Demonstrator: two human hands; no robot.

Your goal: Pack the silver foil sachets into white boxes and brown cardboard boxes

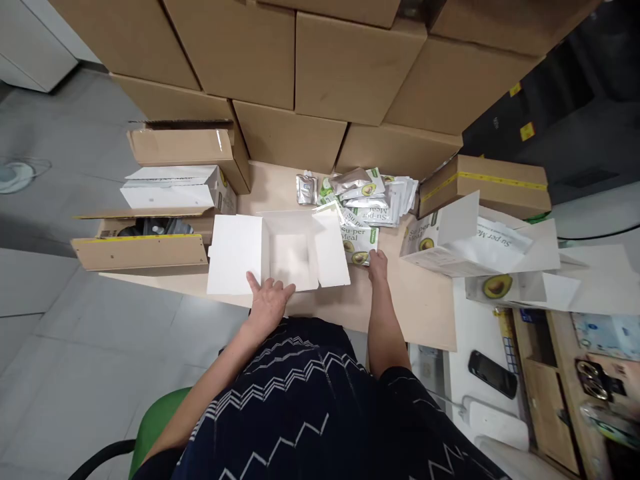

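A: Where's the open box (290, 257)?
B: On the table (417, 303), right by the front edge and left of the middle. Its flaps spread out to the left and right, and the inside is white.

A: And the left hand (270, 303)?
B: On the box's near side, fingers over the rim and thumb against the left flap. Whether it's really gripping, I can't tell.

A: The right hand (379, 265)?
B: Closed on the near right corner of a packet (361, 248) with avocados on it. The packet lies just beside the box, partly hidden by the right flap.

A: What's behind that?
B: A heap of packets (400, 200) toward the far edge, with a small silver pouch (307, 190) at its left. Stacked brown boxes (290, 140) rise behind the far edge.

A: The table's left edge?
B: A long brown box (143, 255) by the front left corner, dark things inside.

A: And the right edge?
B: A white carton (433, 240) with its flaps up and a white pouch (503, 239) inside. A taped brown box (493, 187) sits by the far right corner. Past the front right corner, a phone (493, 373) lies on a white surface.
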